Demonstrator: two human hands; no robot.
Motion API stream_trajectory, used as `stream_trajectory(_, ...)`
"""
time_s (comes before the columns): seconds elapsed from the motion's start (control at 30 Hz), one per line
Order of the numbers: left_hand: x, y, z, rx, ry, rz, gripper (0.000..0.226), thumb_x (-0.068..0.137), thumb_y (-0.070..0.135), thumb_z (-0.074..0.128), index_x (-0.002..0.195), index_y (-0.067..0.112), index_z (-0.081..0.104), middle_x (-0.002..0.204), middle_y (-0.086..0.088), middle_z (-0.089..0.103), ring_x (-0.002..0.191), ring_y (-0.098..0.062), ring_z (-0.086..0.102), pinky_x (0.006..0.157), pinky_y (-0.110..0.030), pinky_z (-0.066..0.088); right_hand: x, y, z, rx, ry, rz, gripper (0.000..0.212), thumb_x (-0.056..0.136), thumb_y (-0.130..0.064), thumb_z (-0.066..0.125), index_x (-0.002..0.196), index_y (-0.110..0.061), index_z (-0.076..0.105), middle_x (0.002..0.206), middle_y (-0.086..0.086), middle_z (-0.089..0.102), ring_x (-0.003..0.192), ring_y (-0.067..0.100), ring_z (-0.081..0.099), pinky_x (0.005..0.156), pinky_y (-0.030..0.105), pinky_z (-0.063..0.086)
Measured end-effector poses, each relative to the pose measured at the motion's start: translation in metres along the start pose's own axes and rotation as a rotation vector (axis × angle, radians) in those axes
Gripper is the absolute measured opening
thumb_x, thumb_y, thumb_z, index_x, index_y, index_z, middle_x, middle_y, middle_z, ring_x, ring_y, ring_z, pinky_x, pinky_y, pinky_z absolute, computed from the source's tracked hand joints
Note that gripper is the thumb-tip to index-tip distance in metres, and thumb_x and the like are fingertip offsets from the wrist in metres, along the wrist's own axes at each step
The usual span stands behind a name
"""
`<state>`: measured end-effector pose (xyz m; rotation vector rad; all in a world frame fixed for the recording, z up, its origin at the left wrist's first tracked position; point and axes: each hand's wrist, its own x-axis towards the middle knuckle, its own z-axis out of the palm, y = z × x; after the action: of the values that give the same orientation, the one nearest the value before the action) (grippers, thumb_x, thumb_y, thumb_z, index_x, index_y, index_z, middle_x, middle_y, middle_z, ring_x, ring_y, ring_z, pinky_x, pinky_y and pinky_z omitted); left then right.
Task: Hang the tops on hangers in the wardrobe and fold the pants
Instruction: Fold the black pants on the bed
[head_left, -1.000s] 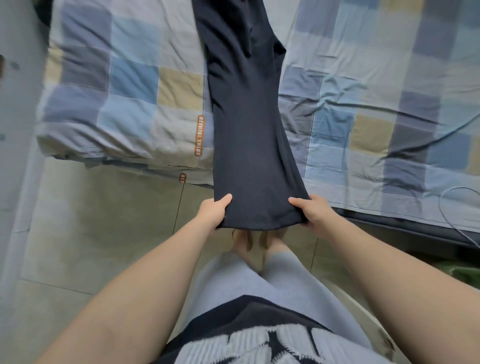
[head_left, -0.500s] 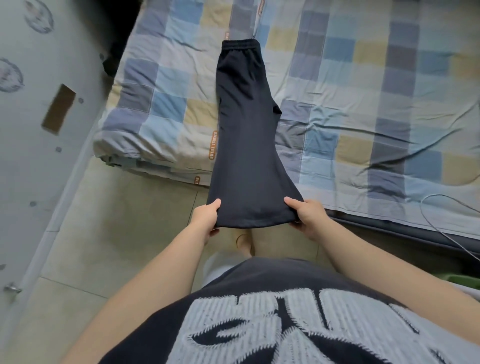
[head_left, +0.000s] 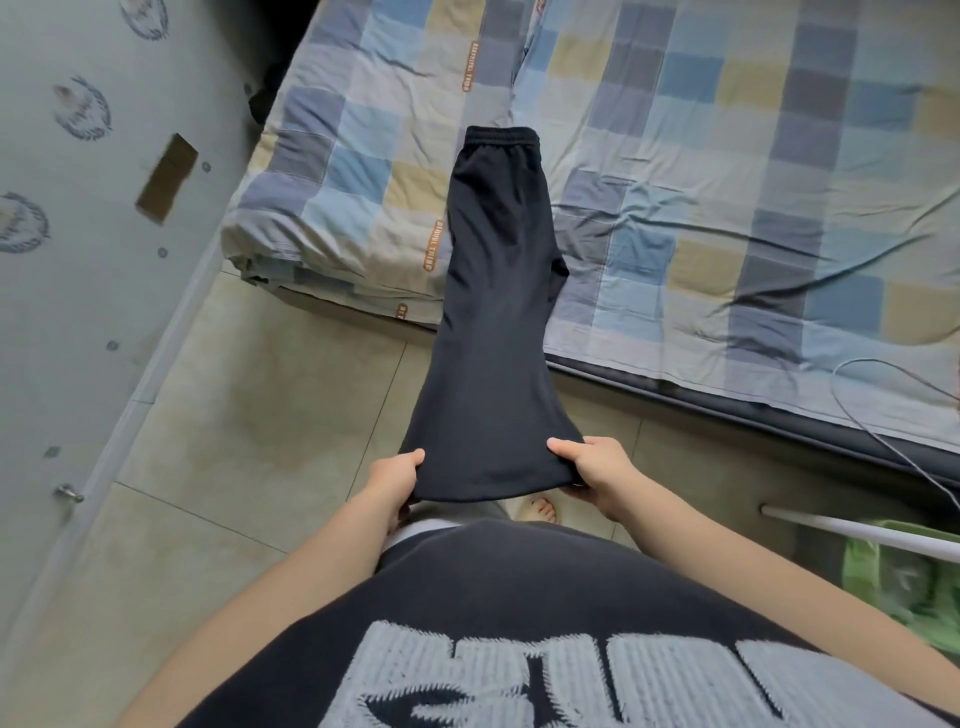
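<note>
A pair of black flared pants (head_left: 493, 322) is stretched from the bed toward me, folded lengthwise with one leg over the other. Its elastic waistband lies on the checked quilt, and the wide hem hangs over the floor. My left hand (head_left: 396, 480) pinches the hem's left corner, thumb on top. My right hand (head_left: 592, 467) grips the hem's right corner the same way. No tops or hangers are in view.
The bed with a blue, grey and yellow checked quilt (head_left: 727, 182) fills the upper right. A grey cabinet door with a knob (head_left: 70, 493) stands at the left. A thin cable (head_left: 883, 415) droops off the bed's edge. A white rail and green basket (head_left: 904, 571) sit at right.
The view has pulled back and the pants' waistband has come into view, lying nearer the bed's edge. Both hands keep hold of the hem corners.
</note>
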<state>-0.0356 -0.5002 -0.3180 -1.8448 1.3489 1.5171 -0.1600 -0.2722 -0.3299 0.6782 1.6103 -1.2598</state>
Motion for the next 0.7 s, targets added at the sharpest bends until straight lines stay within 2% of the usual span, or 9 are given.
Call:
stream_trajectory(0.07,-0.006,0.014,0.004,-0.015,0.028,0.03,0.022,0.096,0.031,0.061,0.108,0.013,0.061,0.09,-0.002,0.066,0.073,-0.02,0.061,0.061,-0.029,0.043,0.0,-0.013,0.0,0.049,0.016,-0.008,0.012,0.087,-0.017,0.076,0.092,-0.01,0.068,0.092,0.007,0.072,0.077,0.021,0.065,0.058,0.028,0.055)
stream_trajectory(0.17,-0.011,0.042,0.009,-0.105,0.029,0.06,0.014,0.095,0.031,0.062,0.097,0.017,0.061,0.089,0.0,0.065,0.072,-0.02,0.062,0.063,-0.028,0.046,0.003,-0.042,0.001,0.162,0.03,-0.014,0.009,0.088,-0.013,0.073,0.094,-0.011,0.065,0.095,0.008,0.07,0.078,0.021,0.064,0.057,0.029,0.053)
stream_trajectory(0.27,-0.011,0.079,0.014,-0.22,0.009,0.092,0.015,0.094,0.032,0.063,0.1,0.019,0.062,0.091,-0.001,0.067,0.07,-0.019,0.062,0.066,-0.028,0.049,0.009,-0.081,0.003,0.242,0.024,-0.039,0.012,0.091,-0.012,0.07,0.102,-0.012,0.065,0.097,0.008,0.068,0.08,0.021,0.062,0.059,0.03,0.052)
stream_trajectory(0.4,-0.008,0.142,0.02,-0.375,-0.088,0.103,0.022,0.092,0.036,0.065,0.106,0.019,0.065,0.095,-0.003,0.07,0.071,-0.018,0.065,0.063,-0.027,0.051,0.023,-0.147,0.01,0.274,0.049,-0.097,0.006,0.092,-0.012,0.067,0.092,-0.011,0.062,0.087,0.01,0.064,0.071,0.022,0.06,0.056,0.032,0.051)
stream_trajectory(0.53,0.007,0.222,0.025,-0.458,-0.193,0.102,0.03,0.091,0.036,0.066,0.113,0.017,0.065,0.106,-0.007,0.068,0.073,-0.018,0.066,0.057,-0.026,0.054,0.047,-0.223,0.017,0.286,0.051,-0.148,0.011,0.092,-0.016,0.067,0.1,-0.011,0.061,0.093,0.012,0.064,0.071,0.024,0.063,0.059,0.032,0.053)
stream_trajectory(0.7,0.032,0.337,0.035,-0.439,-0.258,0.11,0.02,0.091,0.035,0.064,0.098,0.017,0.068,0.089,-0.003,0.067,0.058,-0.013,0.063,0.05,-0.022,0.051,0.086,-0.32,0.028,0.287,0.114,-0.161,0.01,0.091,-0.019,0.068,0.097,-0.013,0.063,0.089,0.008,0.067,0.069,0.022,0.069,0.063,0.033,0.056)
